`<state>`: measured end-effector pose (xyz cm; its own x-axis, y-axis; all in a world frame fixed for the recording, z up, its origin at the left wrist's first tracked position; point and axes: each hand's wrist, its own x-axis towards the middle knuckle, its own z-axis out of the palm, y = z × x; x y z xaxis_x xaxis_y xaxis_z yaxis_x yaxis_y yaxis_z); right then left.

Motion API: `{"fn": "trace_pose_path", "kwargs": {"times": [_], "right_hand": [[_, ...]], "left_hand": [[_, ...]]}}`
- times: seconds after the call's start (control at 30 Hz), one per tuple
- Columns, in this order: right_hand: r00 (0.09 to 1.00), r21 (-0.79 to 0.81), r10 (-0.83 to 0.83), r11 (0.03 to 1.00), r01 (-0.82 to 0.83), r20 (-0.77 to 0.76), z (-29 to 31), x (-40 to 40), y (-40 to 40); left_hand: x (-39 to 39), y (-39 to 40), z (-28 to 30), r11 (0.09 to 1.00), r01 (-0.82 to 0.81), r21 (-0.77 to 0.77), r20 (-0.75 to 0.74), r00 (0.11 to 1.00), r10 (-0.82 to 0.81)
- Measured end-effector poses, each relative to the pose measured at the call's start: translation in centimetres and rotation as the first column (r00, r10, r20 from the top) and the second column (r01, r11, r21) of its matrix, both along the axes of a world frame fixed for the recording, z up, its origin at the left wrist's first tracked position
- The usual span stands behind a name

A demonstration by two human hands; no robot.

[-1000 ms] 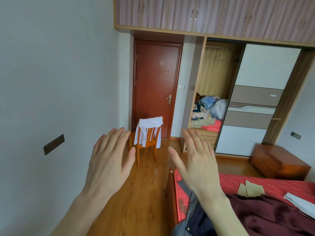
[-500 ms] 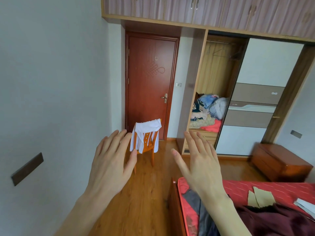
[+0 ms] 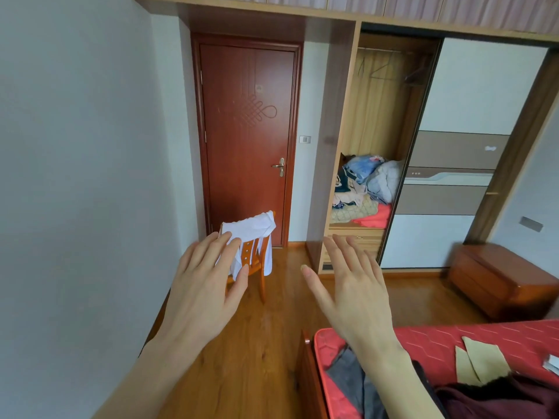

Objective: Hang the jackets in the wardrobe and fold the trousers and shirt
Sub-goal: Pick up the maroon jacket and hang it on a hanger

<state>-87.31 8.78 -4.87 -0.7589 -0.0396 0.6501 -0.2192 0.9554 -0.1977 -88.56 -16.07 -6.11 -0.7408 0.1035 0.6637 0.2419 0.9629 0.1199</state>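
Observation:
My left hand [image 3: 205,285] and my right hand [image 3: 354,291] are raised in front of me, palms away, fingers spread, holding nothing. A white shirt [image 3: 254,229] is draped over the back of an orange wooden chair [image 3: 261,264] by the door, partly behind my left fingers. On the red bed [image 3: 429,343] at the lower right lie a dark maroon jacket [image 3: 496,400] and a grey-blue garment [image 3: 348,379]. The wardrobe [image 3: 378,116] stands open on its left side, with a rail and empty hangers [image 3: 381,69] at the top.
A pile of bedding and clothes [image 3: 363,192] fills the wardrobe's shelf. The sliding door [image 3: 453,164] covers its right half. A closed red-brown door [image 3: 248,137] is ahead. A wooden nightstand [image 3: 499,279] stands at the right. Tan cloth pieces [image 3: 481,364] lie on the bed.
The view has come closer to the door and wardrobe and tilted down a little. Both hands stay raised and spread, now higher against the chair and wardrobe base.

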Motion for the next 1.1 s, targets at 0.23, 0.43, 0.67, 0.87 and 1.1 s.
{"fn": "trace_pose_path", "kwargs": {"times": [0.23,0.43,0.67,0.87,1.1], "right_hand": [[1.0,-0.019,-0.006,1.0,0.006,0.003,-0.2,-12.7,2.1],[0.999,-0.01,-0.006,1.0,0.006,0.044,-0.6,-21.9,2.9],[0.999,0.007,-0.03,1.0,0.03,0.041,-1.1,-31.4,2.4],[0.995,0.005,-0.097,0.995,0.097,0.013,-2.4,-41.2,0.6],[0.986,-0.033,-0.16,0.986,0.161,0.035,-2.7,-52.9,-3.4]], "left_hand": [[-12.9,2.1,0.4,1.0,0.001,0.017,0.019,1.0,-0.001],[-21.7,2.7,-0.4,0.999,-0.006,0.046,0.028,1.0,0.005],[-31.7,2.3,-0.9,0.997,0.045,0.07,-0.055,0.998,-0.041],[-42.5,0.9,-1.5,0.991,0.12,0.06,-0.061,0.991,-0.116],[-56.1,-2.9,-1.8,0.98,0.199,-0.009,-0.062,0.978,-0.2]]}}
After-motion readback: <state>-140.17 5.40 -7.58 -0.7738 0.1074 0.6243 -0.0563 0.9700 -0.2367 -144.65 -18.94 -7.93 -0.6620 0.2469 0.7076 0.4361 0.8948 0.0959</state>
